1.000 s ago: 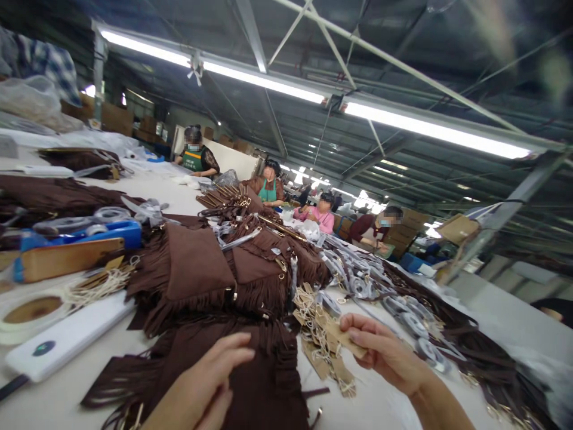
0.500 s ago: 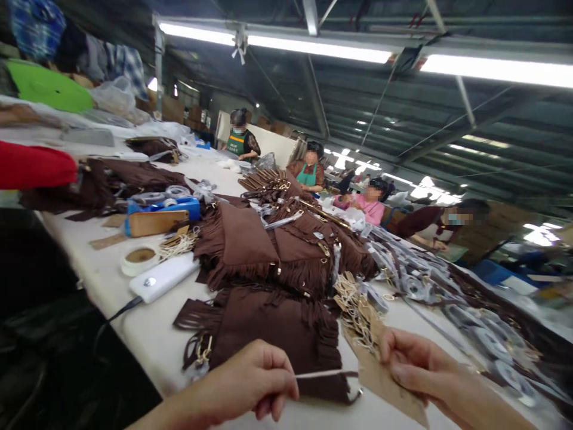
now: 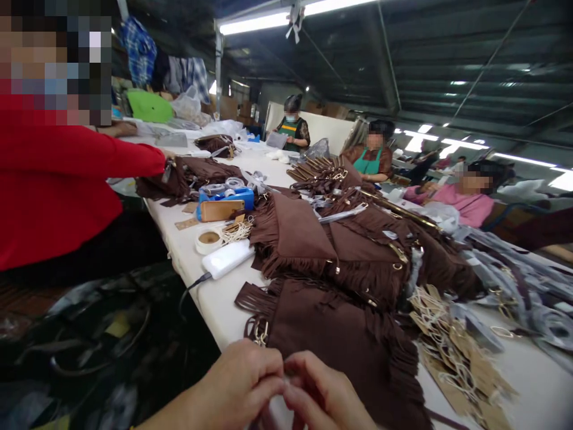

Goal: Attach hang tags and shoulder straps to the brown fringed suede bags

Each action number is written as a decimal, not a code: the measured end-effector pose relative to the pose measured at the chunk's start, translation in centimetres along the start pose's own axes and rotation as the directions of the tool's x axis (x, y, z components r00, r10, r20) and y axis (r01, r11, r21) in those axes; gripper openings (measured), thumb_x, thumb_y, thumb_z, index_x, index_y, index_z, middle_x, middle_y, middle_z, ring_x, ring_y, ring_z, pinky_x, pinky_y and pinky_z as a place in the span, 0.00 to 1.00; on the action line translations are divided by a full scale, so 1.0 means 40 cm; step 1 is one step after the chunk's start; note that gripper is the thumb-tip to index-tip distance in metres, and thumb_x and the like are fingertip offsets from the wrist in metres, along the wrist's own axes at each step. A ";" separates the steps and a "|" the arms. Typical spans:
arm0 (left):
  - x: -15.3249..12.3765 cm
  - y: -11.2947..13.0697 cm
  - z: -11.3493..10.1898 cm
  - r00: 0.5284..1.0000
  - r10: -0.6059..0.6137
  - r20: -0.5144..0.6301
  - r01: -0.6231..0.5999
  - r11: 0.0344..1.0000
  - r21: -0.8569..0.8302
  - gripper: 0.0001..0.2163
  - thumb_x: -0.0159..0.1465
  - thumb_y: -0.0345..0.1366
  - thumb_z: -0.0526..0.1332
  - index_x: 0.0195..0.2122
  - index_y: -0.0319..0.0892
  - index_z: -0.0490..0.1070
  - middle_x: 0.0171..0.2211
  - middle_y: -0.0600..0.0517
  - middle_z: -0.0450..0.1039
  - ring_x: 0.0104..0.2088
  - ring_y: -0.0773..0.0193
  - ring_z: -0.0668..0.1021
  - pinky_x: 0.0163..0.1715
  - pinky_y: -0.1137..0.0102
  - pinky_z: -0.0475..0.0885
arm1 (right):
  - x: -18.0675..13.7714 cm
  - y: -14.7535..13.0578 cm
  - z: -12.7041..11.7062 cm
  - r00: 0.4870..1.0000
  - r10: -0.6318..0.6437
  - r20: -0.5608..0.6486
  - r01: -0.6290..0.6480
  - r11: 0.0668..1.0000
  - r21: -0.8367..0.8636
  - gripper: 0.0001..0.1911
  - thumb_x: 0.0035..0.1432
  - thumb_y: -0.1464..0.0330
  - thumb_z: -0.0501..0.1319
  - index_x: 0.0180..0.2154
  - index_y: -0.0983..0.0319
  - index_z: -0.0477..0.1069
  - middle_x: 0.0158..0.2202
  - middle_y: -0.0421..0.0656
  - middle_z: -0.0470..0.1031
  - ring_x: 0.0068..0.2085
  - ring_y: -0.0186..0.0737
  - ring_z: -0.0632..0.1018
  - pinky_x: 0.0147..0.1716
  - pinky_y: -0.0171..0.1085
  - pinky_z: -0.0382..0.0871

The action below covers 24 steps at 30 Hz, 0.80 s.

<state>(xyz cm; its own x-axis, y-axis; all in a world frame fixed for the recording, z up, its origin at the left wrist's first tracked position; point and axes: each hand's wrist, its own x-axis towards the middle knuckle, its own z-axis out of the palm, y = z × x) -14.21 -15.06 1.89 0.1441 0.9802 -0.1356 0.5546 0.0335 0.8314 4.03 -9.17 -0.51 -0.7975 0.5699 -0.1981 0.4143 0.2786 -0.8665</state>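
My left hand [image 3: 244,382] and my right hand [image 3: 320,391] meet at the near edge of a brown fringed bag [image 3: 340,334]. Fingertips of both hands are pinched together and almost touch. Whatever they grip is mostly hidden; something pale and a bit of dark strap show below the fingers. Gold clasp hardware [image 3: 259,331] on the bag's left corner lies just beyond my left hand. To the right of the bag is a pile of brown cardboard tags [image 3: 470,358] with white strings, which neither hand touches.
More brown fringed bags [image 3: 299,233] are heaped behind. On the left lie a white power bank [image 3: 227,260] with a black cable, a tape roll [image 3: 208,237] and a phone [image 3: 221,210]. A person in a red top [image 3: 67,179] works at the left; several others sit across the table [image 3: 210,304].
My right hand has left the cardboard tags and come left to meet my left hand. The white cord stretched from my left hand no longer shows. The view has swung left, showing the red-topped person.
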 end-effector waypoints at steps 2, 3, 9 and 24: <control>-0.003 -0.017 -0.030 0.999 -0.039 0.024 0.042 0.991 -0.128 0.08 0.61 0.31 0.58 0.26 0.41 0.74 0.21 0.57 0.71 0.24 0.69 0.72 0.25 0.77 0.62 | 0.029 -0.021 -0.011 0.996 -0.084 -0.027 0.081 0.991 -0.106 0.12 0.64 0.61 0.56 0.35 0.60 0.73 0.26 0.38 0.74 0.25 0.34 0.75 0.25 0.29 0.65; -0.004 -0.028 -0.045 0.998 -0.044 0.037 0.050 0.982 -0.182 0.09 0.62 0.31 0.58 0.27 0.41 0.74 0.22 0.57 0.72 0.24 0.69 0.72 0.25 0.77 0.63 | 0.041 -0.031 -0.019 0.988 -0.144 -0.059 0.133 0.978 -0.160 0.12 0.64 0.62 0.56 0.31 0.60 0.73 0.26 0.38 0.75 0.26 0.34 0.74 0.27 0.29 0.65; 0.002 -0.105 -0.087 0.972 0.117 -0.204 -0.111 0.993 0.040 0.11 0.66 0.28 0.53 0.37 0.42 0.77 0.34 0.52 0.76 0.37 0.64 0.75 0.40 0.72 0.67 | 0.098 -0.043 -0.046 0.962 -0.195 -0.190 0.143 0.955 -0.260 0.14 0.64 0.65 0.57 0.27 0.60 0.73 0.24 0.37 0.74 0.27 0.34 0.74 0.28 0.31 0.61; 0.027 -0.143 0.009 0.913 0.189 -0.361 -0.096 0.961 0.260 0.06 0.62 0.28 0.62 0.36 0.45 0.76 0.34 0.52 0.74 0.38 0.60 0.73 0.38 0.67 0.65 | 0.141 -0.004 -0.073 0.957 -0.237 -0.167 0.128 0.862 -0.490 0.10 0.62 0.71 0.56 0.28 0.59 0.71 0.27 0.39 0.75 0.29 0.37 0.75 0.30 0.34 0.60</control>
<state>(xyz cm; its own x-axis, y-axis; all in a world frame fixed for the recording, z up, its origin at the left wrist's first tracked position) -16.93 -14.25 -3.21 -0.0594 0.9719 0.2279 0.7318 -0.1129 0.6722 0.75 -3.77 -0.14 -0.7882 0.6084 0.0924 0.4701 0.6923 -0.5475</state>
